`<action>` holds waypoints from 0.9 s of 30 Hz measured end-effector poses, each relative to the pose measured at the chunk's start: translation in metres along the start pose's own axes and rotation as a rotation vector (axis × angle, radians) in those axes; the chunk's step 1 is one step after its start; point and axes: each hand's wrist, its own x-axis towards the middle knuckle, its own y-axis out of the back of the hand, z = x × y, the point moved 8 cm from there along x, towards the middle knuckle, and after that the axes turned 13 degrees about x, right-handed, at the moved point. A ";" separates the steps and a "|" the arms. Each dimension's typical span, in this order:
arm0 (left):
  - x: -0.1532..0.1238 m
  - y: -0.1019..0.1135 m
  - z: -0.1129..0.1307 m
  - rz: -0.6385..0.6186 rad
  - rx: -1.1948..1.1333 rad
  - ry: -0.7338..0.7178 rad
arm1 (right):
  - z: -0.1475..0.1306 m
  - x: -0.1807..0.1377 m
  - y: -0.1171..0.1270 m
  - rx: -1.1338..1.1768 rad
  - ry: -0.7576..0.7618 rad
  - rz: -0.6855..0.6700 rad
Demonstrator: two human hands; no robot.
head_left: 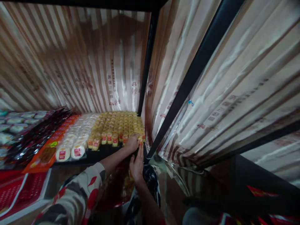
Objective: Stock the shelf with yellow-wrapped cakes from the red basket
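Rows of small yellow wrapped snack packets [114,125] with red labels stand on a dark shelf [98,157]. At the right end of the front row, my left hand [131,143] has its fingers curled over a small yellow packet [140,138]. My right hand [136,165] comes up from below, fingers stretched together and thumb apart, its fingertips at the same packet's front. Left of the yellow rows lie white round wrapped cakes [78,151] with red labels. The far fingers of my left hand are partly hidden.
Orange packs [44,154], dark shiny packs [25,142] and pale wrapped packets [14,128] fill the shelf's left. A black post [178,93] rises close to my right hand. Pleated printed sheeting [112,68] hangs behind. Below left stands a red basket [32,187].
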 end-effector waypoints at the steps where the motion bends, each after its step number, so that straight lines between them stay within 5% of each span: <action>1: 0.003 -0.003 0.003 -0.008 -0.003 -0.008 | 0.003 0.002 0.000 0.001 -0.001 0.006; 8: 0.019 -0.022 0.011 -0.100 0.082 -0.010 | 0.014 0.018 0.003 -0.019 -0.006 0.075; 27: 0.022 -0.028 0.011 -0.090 0.240 0.023 | 0.014 0.029 0.004 -0.118 0.026 0.049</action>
